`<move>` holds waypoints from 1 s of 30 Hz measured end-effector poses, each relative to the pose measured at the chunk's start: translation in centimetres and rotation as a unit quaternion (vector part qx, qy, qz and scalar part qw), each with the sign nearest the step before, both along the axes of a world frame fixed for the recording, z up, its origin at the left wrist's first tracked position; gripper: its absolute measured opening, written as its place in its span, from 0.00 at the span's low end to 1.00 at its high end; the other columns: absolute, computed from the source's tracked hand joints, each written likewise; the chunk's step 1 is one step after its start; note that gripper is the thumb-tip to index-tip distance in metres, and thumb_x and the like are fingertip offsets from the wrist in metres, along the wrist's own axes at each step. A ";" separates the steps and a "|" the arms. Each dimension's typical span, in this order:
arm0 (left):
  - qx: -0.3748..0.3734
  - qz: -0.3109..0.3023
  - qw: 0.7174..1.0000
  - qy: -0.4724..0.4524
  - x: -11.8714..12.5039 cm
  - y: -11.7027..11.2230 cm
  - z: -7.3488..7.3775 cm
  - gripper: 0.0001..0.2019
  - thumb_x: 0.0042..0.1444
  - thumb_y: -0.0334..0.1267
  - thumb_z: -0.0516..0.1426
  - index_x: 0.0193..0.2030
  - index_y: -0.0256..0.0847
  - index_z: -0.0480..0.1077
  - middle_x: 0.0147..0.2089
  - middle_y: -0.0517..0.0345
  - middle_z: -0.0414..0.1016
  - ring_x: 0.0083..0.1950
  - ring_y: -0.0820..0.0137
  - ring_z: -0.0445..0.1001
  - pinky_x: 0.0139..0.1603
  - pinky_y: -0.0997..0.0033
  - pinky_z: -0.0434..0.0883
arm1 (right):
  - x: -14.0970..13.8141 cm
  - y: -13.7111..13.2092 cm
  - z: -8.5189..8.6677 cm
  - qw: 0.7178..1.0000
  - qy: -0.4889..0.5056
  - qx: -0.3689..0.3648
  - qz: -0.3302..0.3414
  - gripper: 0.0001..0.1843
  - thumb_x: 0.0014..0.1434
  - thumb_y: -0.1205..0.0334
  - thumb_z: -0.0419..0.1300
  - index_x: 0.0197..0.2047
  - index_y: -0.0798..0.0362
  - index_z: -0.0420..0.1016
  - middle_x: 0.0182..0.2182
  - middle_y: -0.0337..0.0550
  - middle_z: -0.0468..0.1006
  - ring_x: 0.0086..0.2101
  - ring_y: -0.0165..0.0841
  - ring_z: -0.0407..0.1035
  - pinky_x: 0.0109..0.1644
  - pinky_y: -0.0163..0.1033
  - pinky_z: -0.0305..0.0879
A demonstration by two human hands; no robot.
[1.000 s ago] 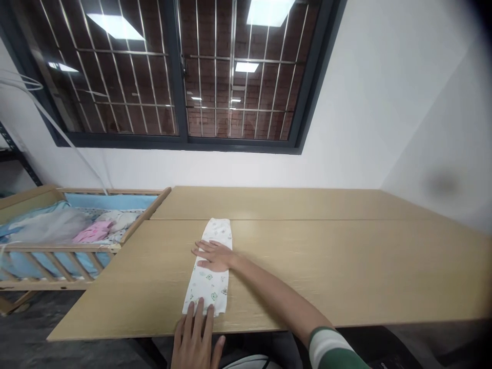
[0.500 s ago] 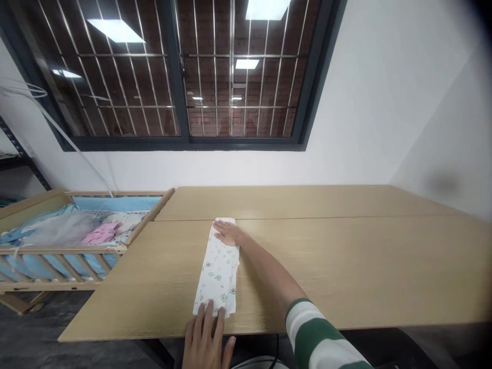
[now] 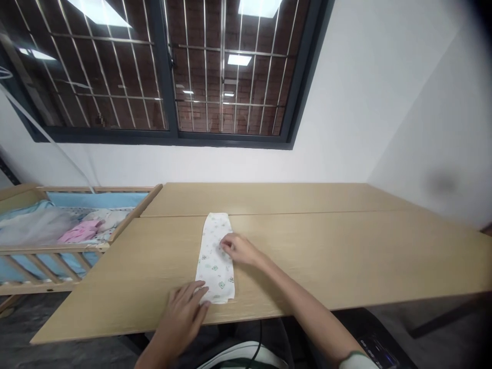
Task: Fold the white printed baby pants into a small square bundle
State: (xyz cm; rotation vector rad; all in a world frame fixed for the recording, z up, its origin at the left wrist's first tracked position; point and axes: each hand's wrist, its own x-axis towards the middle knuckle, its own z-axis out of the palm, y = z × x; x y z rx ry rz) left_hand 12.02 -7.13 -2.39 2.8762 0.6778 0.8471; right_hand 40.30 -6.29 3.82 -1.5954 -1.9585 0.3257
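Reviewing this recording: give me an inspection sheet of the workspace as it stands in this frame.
Surface: light wood-grain table, two boards joined by a seam.
Job's things: long folded white printed cloth, lying flat across the seam.
Clutter: pink cloth and grey netting in the crib.
Hands: right hand on the cloth's middle; left hand at its near end, fingers at the edge.
Cables: thin black cable below the table's near edge.
Surroundings: wooden crib at left; barred window with brick beyond; white wall.
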 end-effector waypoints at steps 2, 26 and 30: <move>0.000 -0.032 0.999 0.004 -0.7 0.8 0.0 0.15 0.68 0.38 0.51 0.58 0.47 0.72 0.56 0.53 0.77 0.57 0.64 0.74 0.58 0.60 0.69 | -1.2 -3.5 0.7 0.998 0.013 -0.044 0.040 0.14 0.68 0.58 0.54 0.43 0.51 0.80 0.38 0.44 0.81 0.36 0.35 0.73 0.42 0.38 0.66; -0.038 -0.211 0.975 -0.054 -1.4 -2.7 2.6 0.14 0.63 0.26 0.52 0.48 0.47 0.72 0.37 0.60 0.78 0.38 0.70 0.75 0.41 0.70 0.73 | -7.1 -17.6 2.2 0.998 -0.039 -0.044 0.009 0.07 0.65 0.65 0.55 0.45 0.50 0.73 0.43 0.44 0.77 0.46 0.38 0.70 0.55 0.43 0.63; -0.147 -0.142 0.968 -0.148 0.8 -0.4 4.9 0.08 0.64 0.36 0.55 0.46 0.46 0.75 0.40 0.58 0.80 0.42 0.67 0.77 0.45 0.68 0.73 | -4.9 -15.1 5.6 0.999 0.043 -0.028 -0.014 0.06 0.66 0.63 0.55 0.44 0.52 0.72 0.42 0.44 0.76 0.44 0.37 0.70 0.49 0.41 0.65</move>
